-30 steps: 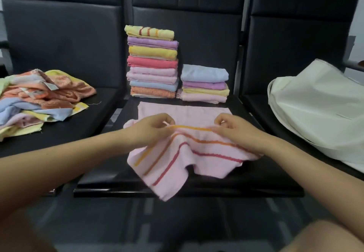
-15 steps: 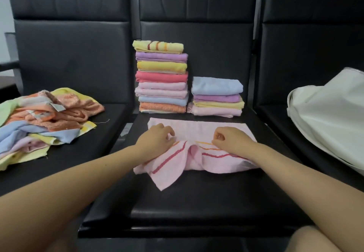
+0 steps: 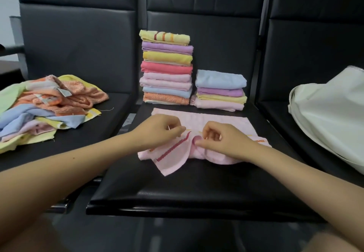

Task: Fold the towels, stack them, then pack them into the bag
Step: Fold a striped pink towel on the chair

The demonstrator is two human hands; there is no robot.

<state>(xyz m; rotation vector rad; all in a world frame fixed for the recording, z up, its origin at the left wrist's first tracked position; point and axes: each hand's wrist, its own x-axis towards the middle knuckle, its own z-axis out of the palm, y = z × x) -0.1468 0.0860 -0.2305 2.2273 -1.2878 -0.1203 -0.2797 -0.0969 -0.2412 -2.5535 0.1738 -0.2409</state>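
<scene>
Both hands work at the middle of a pink striped towel that lies on the black middle seat. The left hand has its fingers curled and pinches a fold of the cloth at its fingertips; the right hand, just beside it, pinches the same bunched ridge with curled fingers, so the two grips nearly meet. Beyond the grips the towel's far half lies flat, its far edge straight and stopping just short of the folded stacks. On the near side of the grips the cloth is rumpled, with one corner hanging toward the person in a loose point below the left hand, red and orange stripes showing on it. Nearer still, the seat cushion is bare black surface up to its front edge. Past the grips, the tall stack of folded towels stands against the seat back, with the short stack touching it on the right-hand side. Well to the left of the grips, a heap of unfolded towels sprawls over the left seat. Well to the right, the white bag slumps on the right seat.
</scene>
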